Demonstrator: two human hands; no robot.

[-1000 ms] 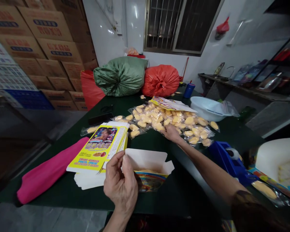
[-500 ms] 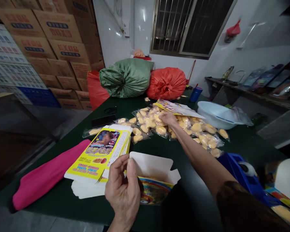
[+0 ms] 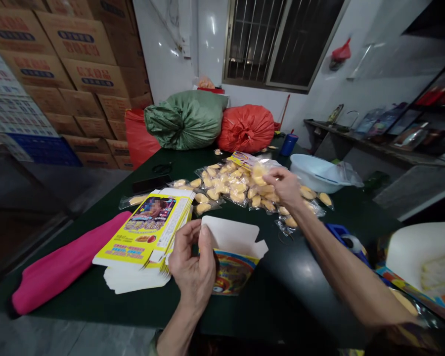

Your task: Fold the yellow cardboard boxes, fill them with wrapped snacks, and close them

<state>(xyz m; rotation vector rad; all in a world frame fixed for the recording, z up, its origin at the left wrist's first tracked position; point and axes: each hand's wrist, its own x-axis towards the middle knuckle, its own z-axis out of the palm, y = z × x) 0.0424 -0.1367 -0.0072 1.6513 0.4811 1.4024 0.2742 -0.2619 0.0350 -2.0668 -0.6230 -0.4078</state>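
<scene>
My left hand [image 3: 193, 262] pinches the near edge of a small open carton [image 3: 233, 272], which has a white inside and a colourful printed outside. Beside that hand lies a stack of flat yellow printed cartons [image 3: 144, 232] on the dark green table [image 3: 282, 282]. My right hand [image 3: 284, 185] is over a spread of clear packets of yellow food pieces [image 3: 222, 185]. Its fingers grip one packet [image 3: 259, 175] and raise it from the heap. A printed yellow card [image 3: 243, 159] lies partly hidden behind that packet.
A pink fabric roll [image 3: 70, 262] lies along the table's left side. A blue tape dispenser [image 3: 346, 240] and a white block [image 3: 419, 257] stand at right. Behind are a white basin [image 3: 315, 173], a blue cup [image 3: 289, 144], green and red sacks, and stacked cardboard boxes.
My right hand has moved from the heap's near side towards the right and now lifts a packet. My left hand stays at the carton. The view has shifted slightly.
</scene>
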